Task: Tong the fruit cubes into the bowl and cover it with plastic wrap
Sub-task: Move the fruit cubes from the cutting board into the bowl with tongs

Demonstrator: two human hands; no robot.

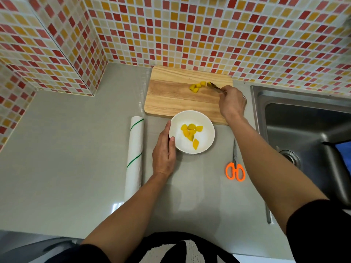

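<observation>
Your right hand (230, 103) grips the tongs (215, 87), tips beside the fruit cubes (197, 86) on the cutting board (171, 95) at the desk's back edge. They're soft, slippery: pinch gently across flat sides. Your left hand (164, 150) steadies the bowl (206, 137), fingers straight along its rim.

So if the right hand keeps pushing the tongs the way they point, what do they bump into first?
The right hand aims the tongs up and left across the cutting board. Their tips already sit by the nearest yellow fruit cubes, so those likely come first, though height above the board is hard to judge.
</observation>
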